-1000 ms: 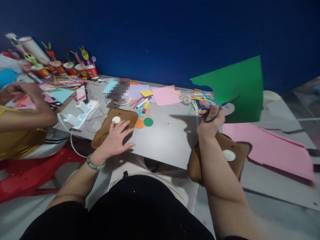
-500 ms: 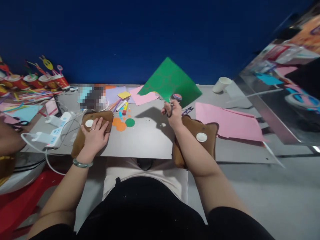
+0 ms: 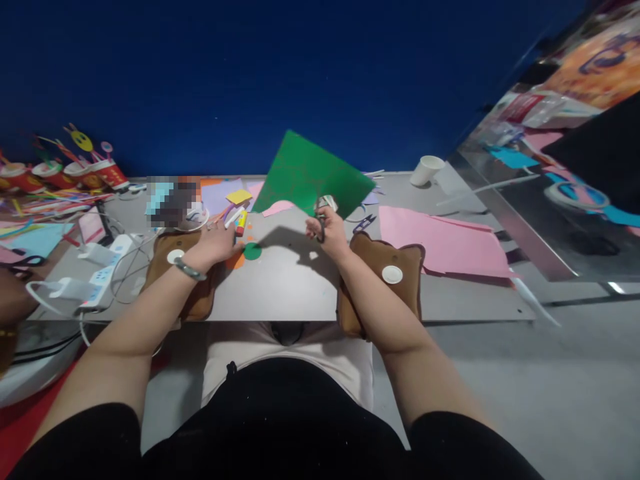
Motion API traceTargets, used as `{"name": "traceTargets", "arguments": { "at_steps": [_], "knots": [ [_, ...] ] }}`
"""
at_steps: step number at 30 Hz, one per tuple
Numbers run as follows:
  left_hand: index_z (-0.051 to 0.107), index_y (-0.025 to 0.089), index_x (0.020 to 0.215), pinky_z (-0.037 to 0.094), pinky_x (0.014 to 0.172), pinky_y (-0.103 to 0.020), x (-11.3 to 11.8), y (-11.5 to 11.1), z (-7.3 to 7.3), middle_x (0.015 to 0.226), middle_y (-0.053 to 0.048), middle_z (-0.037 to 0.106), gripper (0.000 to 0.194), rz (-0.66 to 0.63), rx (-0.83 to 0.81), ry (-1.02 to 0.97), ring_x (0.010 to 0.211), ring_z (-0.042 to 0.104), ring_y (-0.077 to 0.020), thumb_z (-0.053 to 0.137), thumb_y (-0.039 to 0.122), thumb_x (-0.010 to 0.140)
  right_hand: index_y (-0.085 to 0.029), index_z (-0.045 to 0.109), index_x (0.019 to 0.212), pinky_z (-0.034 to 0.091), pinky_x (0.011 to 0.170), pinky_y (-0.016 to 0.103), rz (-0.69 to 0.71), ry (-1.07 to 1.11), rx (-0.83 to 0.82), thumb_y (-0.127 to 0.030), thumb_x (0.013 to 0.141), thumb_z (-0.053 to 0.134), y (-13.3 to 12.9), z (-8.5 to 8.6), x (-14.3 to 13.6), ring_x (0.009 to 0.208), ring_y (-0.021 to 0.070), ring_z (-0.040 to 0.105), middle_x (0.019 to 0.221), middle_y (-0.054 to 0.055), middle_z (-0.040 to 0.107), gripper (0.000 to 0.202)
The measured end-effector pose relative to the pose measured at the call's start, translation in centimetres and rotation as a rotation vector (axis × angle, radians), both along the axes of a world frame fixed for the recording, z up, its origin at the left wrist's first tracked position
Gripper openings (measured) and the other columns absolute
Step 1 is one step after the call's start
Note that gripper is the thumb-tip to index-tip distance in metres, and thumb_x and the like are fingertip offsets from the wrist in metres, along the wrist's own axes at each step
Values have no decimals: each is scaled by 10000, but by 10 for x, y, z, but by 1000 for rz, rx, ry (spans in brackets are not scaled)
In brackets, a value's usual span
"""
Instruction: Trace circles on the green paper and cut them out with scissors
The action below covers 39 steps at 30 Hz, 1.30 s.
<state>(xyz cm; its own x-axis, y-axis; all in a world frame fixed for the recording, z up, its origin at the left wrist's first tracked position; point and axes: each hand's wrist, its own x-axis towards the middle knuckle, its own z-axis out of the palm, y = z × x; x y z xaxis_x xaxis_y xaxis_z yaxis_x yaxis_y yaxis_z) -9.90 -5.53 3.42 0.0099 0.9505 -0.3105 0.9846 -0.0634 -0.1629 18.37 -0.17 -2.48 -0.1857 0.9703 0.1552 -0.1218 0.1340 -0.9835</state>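
My right hand [image 3: 331, 230] is closed around scissors [image 3: 321, 231], whose dark handle loop shows at the fingers. A large green sheet [image 3: 313, 170], marked with faint outlines, stands tilted above the table from the same hand; exactly how it is gripped is hidden. Over the left brown cushion's [image 3: 200, 308] far end reaches my left hand [image 3: 219, 241], fingers stretched out and holding nothing visible. Beside its fingertips lie a green paper circle [image 3: 253, 251], orange paper pieces [image 3: 235, 260], partly covered, and a yellow-and-red glue stick [image 3: 241, 223].
A second brown cushion [image 3: 410, 293] lies under my right forearm. Pink sheets [image 3: 440, 240], small dark snips [image 3: 365, 223] and a white cup [image 3: 427, 171] are to the right. A power strip [image 3: 107, 270] with cables and decorated red cups [image 3: 111, 175] are at left.
My left hand has moved from the cushion forward and right, towards the paper pieces. The green sheet and my right hand have shifted slightly left in the view.
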Motion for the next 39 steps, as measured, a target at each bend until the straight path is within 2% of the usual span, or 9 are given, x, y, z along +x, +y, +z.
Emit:
{"name": "traceTargets", "arguments": {
  "at_steps": [5, 10, 15, 17, 20, 27, 34, 37, 39],
  "knots": [
    [571, 54, 1517, 482, 1211, -456, 17, 16, 4, 1564, -302, 588, 543, -10, -86, -48, 1481, 584, -404, 501, 411, 1113, -258, 484, 866, 501, 514, 233, -281, 83, 118, -857, 757, 820, 9, 3, 17, 498, 91, 562, 603, -73, 633, 695],
    [706, 69, 1367, 546, 1128, -445, 25, 31, 12, 1364, -263, 729, 467, 40, -72, -57, 1327, 695, -381, 530, 413, 1104, -254, 464, 857, 499, 515, 219, -336, 60, 139, -813, 770, 831, 11, -1, 17, 484, 78, 556, 602, -85, 623, 675],
    [578, 41, 1535, 549, 1133, -455, 24, 60, 16, 1574, -306, 580, 597, 148, 79, -95, 1403, 656, -392, 496, 458, 1116, -256, 445, 854, 509, 516, 230, -352, 7, 129, -845, 710, 842, 12, -3, 15, 479, 106, 591, 537, -111, 558, 725],
    [537, 14, 1562, 537, 1154, -473, 20, 69, 12, 1584, -327, 561, 632, 171, 107, -113, 1441, 626, -410, 529, 443, 1099, -256, 437, 850, 497, 508, 232, -362, 1, 138, -878, 680, 833, 11, -2, 15, 467, 105, 573, 542, -96, 585, 757],
    [642, 52, 1451, 574, 1080, -405, 15, 74, -3, 1402, -269, 707, 452, 141, 83, -170, 1319, 715, -343, 484, 294, 1104, -251, 450, 865, 460, 500, 225, -410, -29, 135, -867, 678, 830, 9, 1, 14, 466, 96, 549, 564, -64, 627, 748],
    [588, 100, 1526, 580, 1076, -404, 24, 74, -35, 1475, -249, 639, 498, 21, 166, -231, 1334, 712, -308, 347, 69, 1092, -238, 507, 839, 459, 512, 277, -443, -78, 131, -912, 610, 830, 6, 6, 13, 448, 116, 539, 541, -42, 613, 781],
    [645, 62, 1482, 587, 1040, -418, 16, 84, -37, 1496, -274, 617, 501, -17, 203, -265, 1308, 711, -327, 373, 39, 1062, -245, 522, 829, 491, 522, 308, -462, -181, 168, -925, 659, 784, 7, 3, 17, 455, 150, 570, 561, -20, 633, 748],
    [625, 30, 1504, 530, 1134, -482, 20, 83, -36, 1630, -308, 512, 529, -46, 263, -259, 1469, 589, -376, 333, 46, 1064, -264, 518, 794, 490, 509, 333, -491, -196, 158, -870, 585, 817, 10, 1, 16, 445, 171, 572, 537, -14, 614, 708],
    [608, 79, 1548, 456, 1229, -533, 26, 81, -37, 1739, -259, 430, 539, -169, 281, -275, 1586, 468, -389, 318, 95, 1093, -274, 515, 777, 492, 504, 350, -511, -196, 148, -832, 543, 824, 11, 1, 15, 441, 186, 568, 515, -16, 591, 679]
  ]
}}
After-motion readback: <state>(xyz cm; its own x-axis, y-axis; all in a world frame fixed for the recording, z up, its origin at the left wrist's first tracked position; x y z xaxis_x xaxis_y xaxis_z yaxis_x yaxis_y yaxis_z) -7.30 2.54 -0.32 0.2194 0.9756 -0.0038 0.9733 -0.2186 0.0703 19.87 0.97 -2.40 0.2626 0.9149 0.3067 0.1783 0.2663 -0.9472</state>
